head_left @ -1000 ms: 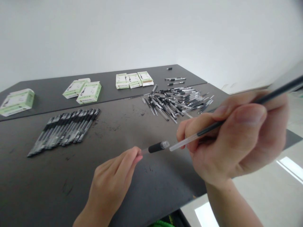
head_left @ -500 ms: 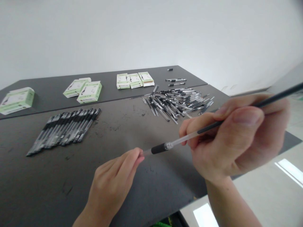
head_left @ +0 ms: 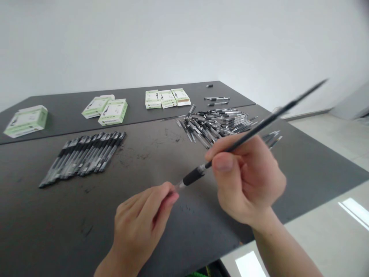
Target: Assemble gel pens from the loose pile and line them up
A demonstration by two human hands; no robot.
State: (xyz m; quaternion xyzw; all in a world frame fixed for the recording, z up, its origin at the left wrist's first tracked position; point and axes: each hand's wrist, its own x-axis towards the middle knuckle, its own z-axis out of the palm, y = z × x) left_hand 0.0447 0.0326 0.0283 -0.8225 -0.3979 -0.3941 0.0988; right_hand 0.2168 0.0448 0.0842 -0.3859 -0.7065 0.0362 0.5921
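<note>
My left hand (head_left: 144, 221) is closed, with thumb and forefinger pinching the clear end of a pen barrel (head_left: 193, 176) that has a black rubber grip. Between the thumb and forefinger of my right hand (head_left: 248, 177) is a thin black pen refill (head_left: 261, 125). The refill slants up to the right past the hand, and its lower part enters the clear collar behind the grip. My left fingers hide the barrel's far end. Both hands are raised over the dark table (head_left: 161, 238).
A loose pile of pens and parts (head_left: 213, 123) lies beyond my right hand. A neat row of capped pens (head_left: 83, 156) is at left. Green-and-white boxes (head_left: 113, 111) stand farther back, with several loose pens (head_left: 217, 99) at back right. The table's edge runs along the right.
My right hand has moved left, closer to the barrel, and the refill has slid deeper into it. The clear stretch outside the collar no longer shows. My left hand has hardly moved.
</note>
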